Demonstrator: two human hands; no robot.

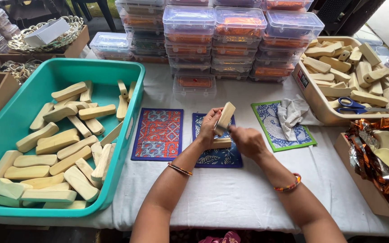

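A: What's in the hands rn?

B: Left hand (209,127) is wrapped around a pale wooden block (225,118), tilted up on end, fingers clenched on its lower part. Right hand (246,140) is closed too, thumb & fingertips pinched at the block's lower edge. Can't tell if it holds sth small there, too blurred.

A: Where's the block vs the table?

B: Lifted, above the blue leaf-print card (217,143) in the middle of the white tablecloth (230,193). A 2nd wooden piece (221,143) lies flat on that card, just under the hands.

A: Other cards?

B: Red patterned card (157,134) just left of the blue one, green-edged card (281,127) to the right w/ a crumpled white cloth (293,112) on it.

A: Bins?

B: Teal tray (59,72) on the left, full of similar wooden blocks. Beige tub (314,101) on the right, more blocks plus blue-handled scissors (352,105). Near-right: cardboard box (361,180) w/ copper foil wrap (374,157) & a few blocks.

A: Back of table?

B: Stacks of clear lidded plastic boxes (212,36), orange stuff inside. Far left: brown boxes w/ metal filigree pieces (46,38).

A: Wrists?

B: Bangle on each: thin one on the left, beaded one on the right.
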